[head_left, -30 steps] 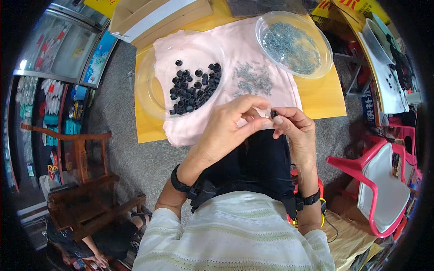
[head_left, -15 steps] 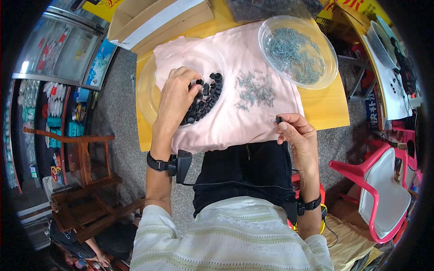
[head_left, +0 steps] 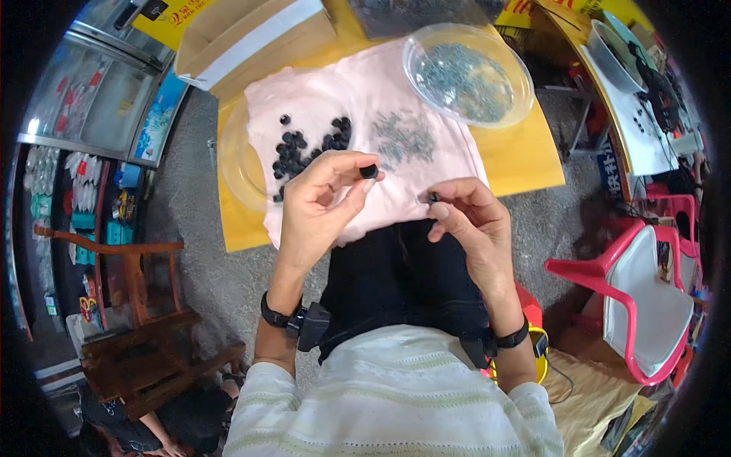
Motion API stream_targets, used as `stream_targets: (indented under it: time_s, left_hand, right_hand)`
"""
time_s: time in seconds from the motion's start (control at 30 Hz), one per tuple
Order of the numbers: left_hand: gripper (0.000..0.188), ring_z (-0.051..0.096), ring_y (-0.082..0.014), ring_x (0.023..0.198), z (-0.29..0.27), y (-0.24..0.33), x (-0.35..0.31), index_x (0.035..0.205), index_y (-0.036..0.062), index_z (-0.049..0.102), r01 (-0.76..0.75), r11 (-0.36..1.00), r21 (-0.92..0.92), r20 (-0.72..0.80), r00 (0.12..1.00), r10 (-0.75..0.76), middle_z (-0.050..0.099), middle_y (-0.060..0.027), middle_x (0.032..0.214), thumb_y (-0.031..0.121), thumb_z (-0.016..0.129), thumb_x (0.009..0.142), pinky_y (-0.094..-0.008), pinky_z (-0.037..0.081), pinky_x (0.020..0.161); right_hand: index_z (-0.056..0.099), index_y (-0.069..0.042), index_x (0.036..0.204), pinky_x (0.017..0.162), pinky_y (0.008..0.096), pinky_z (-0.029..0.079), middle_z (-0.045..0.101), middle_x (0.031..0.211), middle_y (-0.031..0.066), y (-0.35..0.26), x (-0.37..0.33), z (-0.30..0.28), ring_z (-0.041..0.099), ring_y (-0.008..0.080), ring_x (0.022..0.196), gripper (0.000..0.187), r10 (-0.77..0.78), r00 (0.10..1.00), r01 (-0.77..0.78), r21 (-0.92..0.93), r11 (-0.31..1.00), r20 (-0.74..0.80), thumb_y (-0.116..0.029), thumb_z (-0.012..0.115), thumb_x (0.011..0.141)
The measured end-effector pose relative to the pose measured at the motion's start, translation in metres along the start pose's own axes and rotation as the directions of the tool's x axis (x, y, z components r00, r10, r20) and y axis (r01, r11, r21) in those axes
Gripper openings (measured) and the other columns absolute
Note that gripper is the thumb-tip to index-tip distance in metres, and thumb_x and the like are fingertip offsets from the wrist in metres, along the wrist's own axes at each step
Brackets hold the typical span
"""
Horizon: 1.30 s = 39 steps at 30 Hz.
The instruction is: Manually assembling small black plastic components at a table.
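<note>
My left hand (head_left: 318, 209) pinches a small black cap (head_left: 368, 172) between thumb and fingertips, its round end showing. Facing it, my right hand (head_left: 478, 232) is closed on a small black part (head_left: 434, 197), mostly covered by the fingertips; a thin pale bit sticks out beside it. Both hands hover over the near edge of a pink cloth (head_left: 449, 161), the two held parts apart. Beyond my left hand lie many loose black caps (head_left: 289, 156). To their right, a patch of small silvery screws (head_left: 403, 139) is spread on the cloth.
A clear bowl (head_left: 519, 108) of more screws stands at the far right of the yellow table (head_left: 529, 164). A clear round rim (head_left: 237, 164) shows at left, a cardboard box (head_left: 255, 46) behind it. A pink-framed chair (head_left: 636, 305) stands right, a wooden chair (head_left: 141, 305) left.
My left hand has left the heap of black caps and come nearer my right, now with one cap in its fingers. The table has shifted slightly left in view.
</note>
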State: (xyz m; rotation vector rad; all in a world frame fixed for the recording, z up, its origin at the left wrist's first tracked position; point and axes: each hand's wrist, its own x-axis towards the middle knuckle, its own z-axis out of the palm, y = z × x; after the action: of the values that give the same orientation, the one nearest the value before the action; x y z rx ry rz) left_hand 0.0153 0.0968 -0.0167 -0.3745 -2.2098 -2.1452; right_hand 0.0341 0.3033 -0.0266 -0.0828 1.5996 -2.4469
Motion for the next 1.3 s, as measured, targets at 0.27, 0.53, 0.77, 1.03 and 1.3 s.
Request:
stream_targets:
  time_s: [0.27,0.53,0.77,1.03,1.3]
  left_hand:
    - [0.028,0.059,-0.0131,0.092,0.036,0.016,-0.032,0.106,-0.0037,0.054,-0.03,0.998,0.049,-0.012,0.999,0.03,0.061,-0.0093,0.103,-0.009,0.062,0.08,-0.0235,0.049,0.079]
    - [0.035,0.057,-0.0112,0.086,0.047,0.03,-0.052,0.111,-0.0027,0.059,-0.241,0.949,0.206,0.059,0.971,0.233,0.057,-0.0074,0.101,-0.01,0.064,0.078,-0.0223,0.048,0.075]
    - [0.029,0.059,-0.0132,0.088,0.048,0.032,-0.069,0.106,-0.0028,0.059,-0.234,0.972,0.028,-0.007,0.972,0.234,0.056,-0.0088,0.104,-0.011,0.063,0.078,-0.0243,0.05,0.076]
    - [0.024,0.061,-0.0196,0.096,0.044,0.027,-0.074,0.104,-0.0048,0.058,-0.209,0.961,-0.181,-0.052,0.978,0.203,0.054,-0.0125,0.109,-0.011,0.061,0.081,-0.031,0.054,0.084]
    - [0.024,0.063,-0.0166,0.093,0.042,0.025,-0.067,0.106,-0.0048,0.056,-0.013,0.963,-0.271,-0.1,0.995,-0.015,0.061,-0.0097,0.099,-0.003,0.063,0.084,-0.0266,0.05,0.084]
  right_hand:
    - [0.055,0.0,0.105,0.067,0.023,0.051,0.062,0.103,0.0097,-0.002,-0.023,-0.001,0.058,0.0101,0.084,0.017,-0.112,0.994,0.109,0.102,0.989,0.017,-0.009,0.056,0.091]
    - [0.056,-0.001,0.104,0.066,0.0242,0.052,0.063,0.102,0.0102,-0.001,-0.042,-0.002,0.061,0.0126,0.089,0.017,-0.078,0.997,0.073,0.204,0.976,0.017,-0.01,0.058,0.09]
    - [0.056,-0.002,0.103,0.066,0.0243,0.052,0.064,0.101,0.0104,-0.003,-0.055,0.005,0.061,0.0127,0.088,0.017,-0.118,0.991,0.102,0.211,0.972,0.065,-0.01,0.06,0.089]
    - [0.058,-0.002,0.104,0.066,0.0236,0.052,0.065,0.1,0.0095,-0.002,-0.056,0.015,0.062,0.0129,0.087,0.017,-0.105,0.992,0.089,0.2,0.976,0.072,-0.007,0.061,0.087]
    - [0.061,-0.001,0.104,0.066,0.0231,0.053,0.065,0.099,0.0092,0.006,-0.043,0.012,0.062,0.012,0.085,0.019,0.013,0.999,-0.022,0.22,0.975,0.043,-0.006,0.062,0.086]
